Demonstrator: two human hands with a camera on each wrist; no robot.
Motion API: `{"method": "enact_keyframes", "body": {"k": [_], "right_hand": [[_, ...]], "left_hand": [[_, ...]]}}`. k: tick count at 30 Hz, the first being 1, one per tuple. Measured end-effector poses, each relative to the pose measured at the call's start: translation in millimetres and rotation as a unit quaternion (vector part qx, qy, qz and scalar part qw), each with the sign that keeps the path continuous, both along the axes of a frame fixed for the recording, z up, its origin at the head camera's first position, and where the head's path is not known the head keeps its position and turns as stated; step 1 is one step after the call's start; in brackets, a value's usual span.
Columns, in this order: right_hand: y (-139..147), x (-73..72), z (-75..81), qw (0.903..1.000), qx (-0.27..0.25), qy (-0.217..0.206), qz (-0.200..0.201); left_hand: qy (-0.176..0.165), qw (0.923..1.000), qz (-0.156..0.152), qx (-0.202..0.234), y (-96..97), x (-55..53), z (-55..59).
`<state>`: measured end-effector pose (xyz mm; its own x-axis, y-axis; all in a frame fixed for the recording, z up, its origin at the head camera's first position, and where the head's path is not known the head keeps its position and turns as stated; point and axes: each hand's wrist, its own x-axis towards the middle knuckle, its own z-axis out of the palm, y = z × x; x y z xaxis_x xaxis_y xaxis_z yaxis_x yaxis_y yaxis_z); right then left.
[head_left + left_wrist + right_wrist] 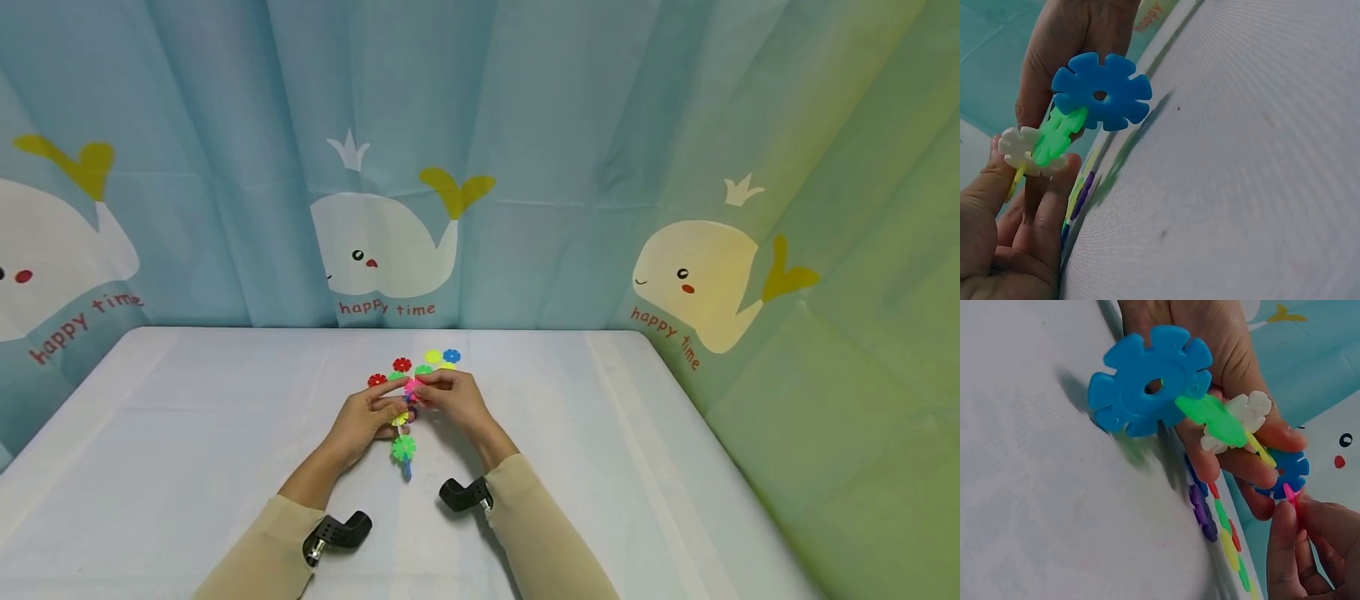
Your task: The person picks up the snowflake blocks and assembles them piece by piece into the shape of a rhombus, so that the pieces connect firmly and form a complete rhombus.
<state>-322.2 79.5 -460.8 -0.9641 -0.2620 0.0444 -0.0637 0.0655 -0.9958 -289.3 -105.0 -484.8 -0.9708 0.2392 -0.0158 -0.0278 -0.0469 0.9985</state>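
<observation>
Loose discs [402,364] are lying beyond a disc chain [403,448]. Left hand [362,420] is gripping it; right hand [456,402] is pinching a pink disc [412,389].

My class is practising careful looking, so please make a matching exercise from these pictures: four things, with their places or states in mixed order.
Column one
1. Left hand
2. Right hand
3. Purple disc
4. Middle whale

Column two
A. Lies on the white table
B. Pinches a pink disc
C. Printed on the blue curtain
D. Holds the chain of discs partway along, by the yellow disc

Right pairs: 1-D, 2-B, 3-A, 4-C
</observation>
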Motion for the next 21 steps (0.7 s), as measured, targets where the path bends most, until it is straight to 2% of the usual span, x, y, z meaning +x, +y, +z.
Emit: {"method": "enact_keyframes", "body": {"k": [8, 11, 14, 21], "right_hand": [[0.3, -0.4, 1.4, 0.9998, 0.004, 0.019, -0.004], [-0.8, -0.8, 0.3, 0.9997, 0.009, 0.021, 0.004], [-2.1, -0.2, -0.5, 0.9994, 0.019, 0.022, 0.017], [-2.6, 0.7, 2.4, 0.9990, 0.034, 0.007, 0.029]], "left_hand": [[0.001, 0.9997, -0.021, 0.014, 0.6, -1.5, 4.0], [-0.003, 0.9993, -0.036, 0.005, -3.7, -2.9, 3.9], [-0.012, 0.9992, -0.037, -0.009, -8.7, -3.9, 3.2], [0.001, 0.9987, -0.048, -0.018, -16.8, -6.8, 1.5]]}}
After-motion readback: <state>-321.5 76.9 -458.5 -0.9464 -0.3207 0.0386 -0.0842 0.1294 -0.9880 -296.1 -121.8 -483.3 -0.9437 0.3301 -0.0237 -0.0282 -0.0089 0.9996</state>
